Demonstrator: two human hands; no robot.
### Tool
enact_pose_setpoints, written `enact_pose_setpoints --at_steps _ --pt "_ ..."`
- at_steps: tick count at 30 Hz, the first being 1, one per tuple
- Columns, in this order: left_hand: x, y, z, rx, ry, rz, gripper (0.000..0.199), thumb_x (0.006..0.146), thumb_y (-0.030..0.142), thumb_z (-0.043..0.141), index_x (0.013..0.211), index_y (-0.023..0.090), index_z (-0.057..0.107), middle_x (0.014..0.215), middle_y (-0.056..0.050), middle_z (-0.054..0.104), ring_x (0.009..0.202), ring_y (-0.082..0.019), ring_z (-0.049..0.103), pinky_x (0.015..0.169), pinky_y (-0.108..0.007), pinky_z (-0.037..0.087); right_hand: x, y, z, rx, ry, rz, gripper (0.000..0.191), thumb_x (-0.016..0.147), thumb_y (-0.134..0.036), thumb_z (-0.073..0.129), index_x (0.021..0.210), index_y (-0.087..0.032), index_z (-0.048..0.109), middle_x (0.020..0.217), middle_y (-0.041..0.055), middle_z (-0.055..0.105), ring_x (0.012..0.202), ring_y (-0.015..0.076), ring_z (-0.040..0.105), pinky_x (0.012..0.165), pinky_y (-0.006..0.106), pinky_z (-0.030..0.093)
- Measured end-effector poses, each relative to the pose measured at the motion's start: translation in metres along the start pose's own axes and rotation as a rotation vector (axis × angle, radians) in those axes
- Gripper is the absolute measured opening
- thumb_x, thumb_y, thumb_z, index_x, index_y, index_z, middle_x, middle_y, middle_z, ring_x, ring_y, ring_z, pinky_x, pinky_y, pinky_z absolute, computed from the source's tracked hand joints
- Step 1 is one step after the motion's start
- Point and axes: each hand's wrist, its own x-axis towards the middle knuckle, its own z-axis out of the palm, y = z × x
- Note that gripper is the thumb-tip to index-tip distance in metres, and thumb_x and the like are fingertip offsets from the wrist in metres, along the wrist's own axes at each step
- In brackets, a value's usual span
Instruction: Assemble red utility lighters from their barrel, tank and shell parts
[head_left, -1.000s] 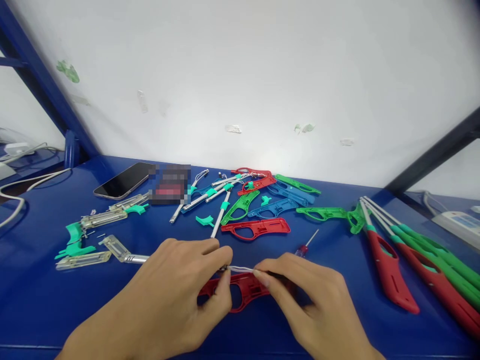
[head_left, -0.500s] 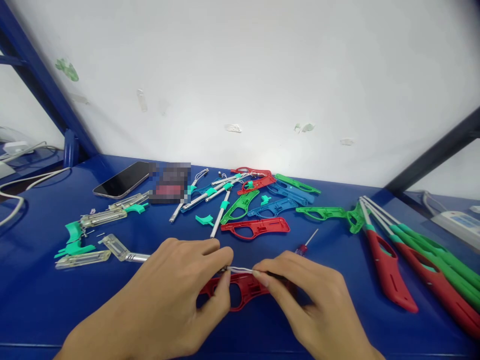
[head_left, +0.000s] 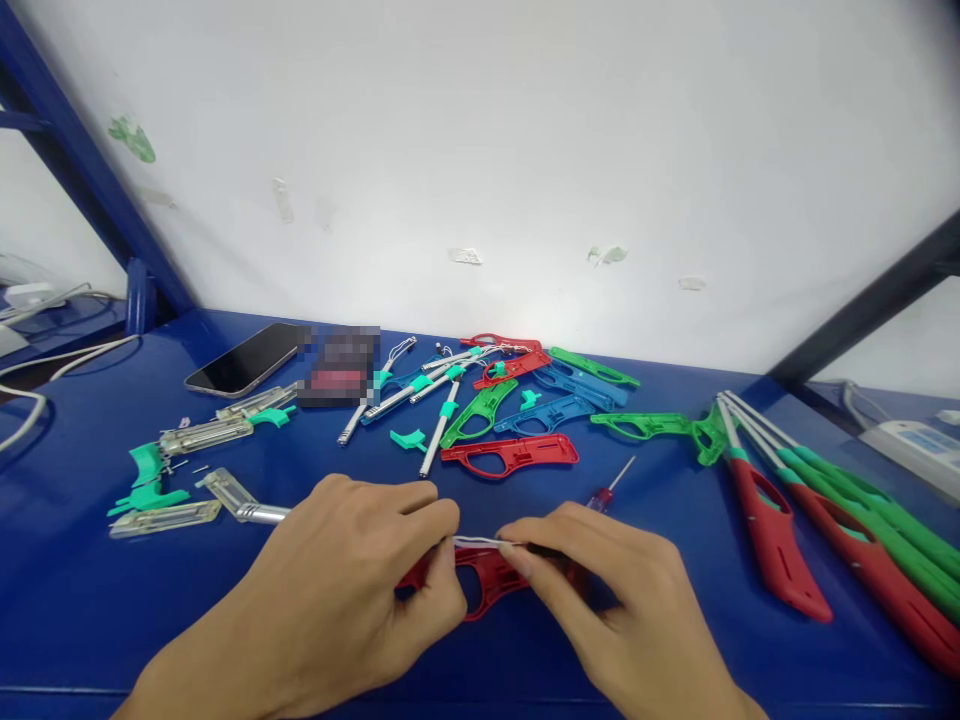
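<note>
Thin white wires (head_left: 477, 541) stretch between my two hands at the lower middle. My left hand (head_left: 356, 590) is closed, thumb and index finger pinching the wires' left end. In my right hand (head_left: 619, 600) the thumb and fingertips pinch the right end, where a dark piece partly shows. Just below the wires lies a red lighter half-shell (head_left: 487, 590), partly covered by both hands. A silver tube (head_left: 264, 514) with a clear fuel tank (head_left: 231, 494) shows at the left hand's far side. Beyond the right hand, a screwdriver (head_left: 602, 499) points away.
Red, green and blue half-shells (head_left: 517, 455) and white tubes with teal pieces (head_left: 439, 435) lie behind. Clear tanks (head_left: 165, 518) and a phone (head_left: 244, 360) are on the left. Whole red and green lighters (head_left: 784, 540) lie right. A white wall (head_left: 480, 150) rises behind.
Both hands have shifted slightly left, the right a little more. A small dark part at the left fingertips is now hidden. Both grips on the wires persist.
</note>
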Motion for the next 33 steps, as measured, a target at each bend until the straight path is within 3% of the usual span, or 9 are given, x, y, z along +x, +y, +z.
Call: enact_pose_setpoints --at_steps 9,13,15,18,21,23,27,33 --pt "-0.004 -0.007 -0.003 -0.04 -0.041 -0.055 0.031 0.098 0.017 0.043 0.07 0.024 0.054 0.062 0.004 0.054 0.05 -0.015 0.05 0.054 -0.037 0.027 0.0 0.001 -0.001 0.029 0.03 0.037 0.011 0.105 -0.034 0.073 0.111 -0.032 0.082 0.092 -0.0065 0.083 0.071 0.0108 0.076 0.07 0.019 0.058" --pt "-0.003 -0.006 -0.009 -0.126 -0.101 -0.107 0.033 0.102 0.02 0.043 0.073 0.024 0.058 0.065 0.004 0.059 0.054 -0.015 0.055 0.056 -0.036 0.035 0.002 -0.001 -0.005 0.061 0.039 0.068 0.01 0.1 -0.028 0.078 0.106 -0.032 0.085 0.085 -0.0071 0.083 0.065 0.0104 0.073 0.065 0.016 0.058" --pt "-0.006 -0.006 -0.01 -0.156 -0.145 -0.125 0.031 0.105 0.023 0.045 0.082 0.026 0.065 0.075 0.003 0.069 0.064 -0.016 0.065 0.062 -0.033 0.044 0.002 -0.002 -0.008 0.076 0.058 0.125 0.009 0.097 -0.029 0.081 0.102 -0.034 0.085 0.075 -0.0085 0.079 0.056 0.0101 0.068 0.058 0.016 0.056" --pt "-0.018 -0.01 -0.008 -0.137 -0.158 -0.131 0.023 0.11 0.032 0.049 0.111 0.032 0.071 0.108 0.003 0.081 0.095 -0.019 0.077 0.075 -0.03 0.055 0.002 0.001 -0.009 0.098 0.052 0.217 0.007 0.095 -0.034 0.081 0.099 -0.036 0.086 0.061 -0.0093 0.071 0.048 0.0104 0.061 0.051 0.017 0.052" --pt "-0.031 -0.018 -0.003 -0.072 -0.177 -0.146 0.031 0.112 0.039 0.05 0.14 0.039 0.064 0.138 0.005 0.076 0.125 -0.022 0.073 0.097 -0.03 0.06 0.003 0.003 -0.009 0.091 0.038 0.26 0.007 0.094 -0.037 0.08 0.095 -0.035 0.087 0.063 -0.0082 0.072 0.049 0.0106 0.06 0.05 0.018 0.05" --pt "-0.035 -0.023 0.0 -0.043 -0.225 -0.144 0.038 0.113 0.036 0.048 0.149 0.044 0.058 0.147 0.008 0.072 0.132 -0.021 0.071 0.108 -0.031 0.058 0.004 0.004 -0.009 0.075 0.031 0.27 0.007 0.095 -0.038 0.08 0.094 -0.036 0.086 0.068 -0.0079 0.075 0.052 0.0105 0.062 0.051 0.017 0.051" --pt "-0.034 -0.028 0.0 -0.055 -0.267 -0.153 0.046 0.114 0.032 0.048 0.155 0.051 0.053 0.15 0.012 0.07 0.132 -0.018 0.071 0.107 -0.026 0.059 0.005 0.004 -0.009 0.085 0.022 0.265 0.007 0.096 -0.036 0.079 0.095 -0.037 0.086 0.072 -0.0093 0.077 0.056 0.0092 0.064 0.055 0.015 0.052" --pt "-0.032 -0.034 -0.011 -0.161 -0.252 -0.201 0.035 0.113 0.039 0.053 0.146 0.046 0.062 0.137 0.009 0.077 0.12 -0.019 0.075 0.099 -0.024 0.061 0.004 0.002 -0.009 0.104 -0.001 0.246 0.011 0.098 -0.032 0.078 0.097 -0.039 0.085 0.07 -0.0105 0.073 0.057 0.0076 0.062 0.057 0.013 0.051"
